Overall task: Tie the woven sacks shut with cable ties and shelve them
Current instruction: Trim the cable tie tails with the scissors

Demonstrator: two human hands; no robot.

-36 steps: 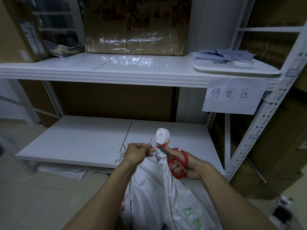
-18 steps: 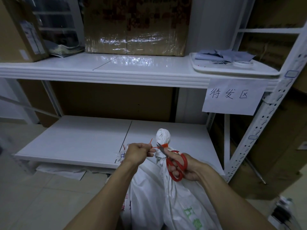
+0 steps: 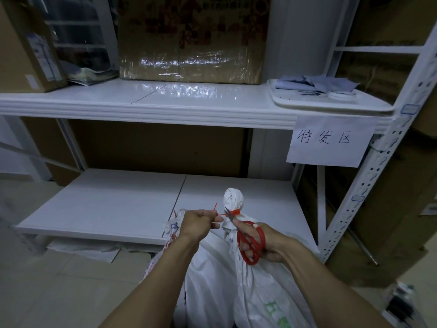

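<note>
Shelf [image 3: 113, 204] behind sack [image 3: 255, 287], sign [image 3: 328, 140] rt; L hand [image 3: 197, 223] pinches tie tail [image 3: 221, 214], R hand [image 3: 270, 246] grips scissors [image 3: 260, 235].

1. Two woven sacks stand on the floor before the lower shelf [image 3: 113, 204]: the nearer sack [image 3: 255, 292] is right of the second sack [image 3: 173, 229], touching it.
2. A cable tie [image 3: 234, 212] circles the nearer sack's neck; its tail runs left into the left hand [image 3: 197, 223].
3. The right hand [image 3: 267, 245] holds scissors [image 3: 251, 242], blade tips at the tail.
4. The upper shelf [image 3: 165, 105] carries a cardboard box [image 3: 194, 43] centre rear and a tray [image 3: 307, 106] at its right end.
5. A paper sign [image 3: 328, 140] hangs from its front edge, below the tray.
</note>
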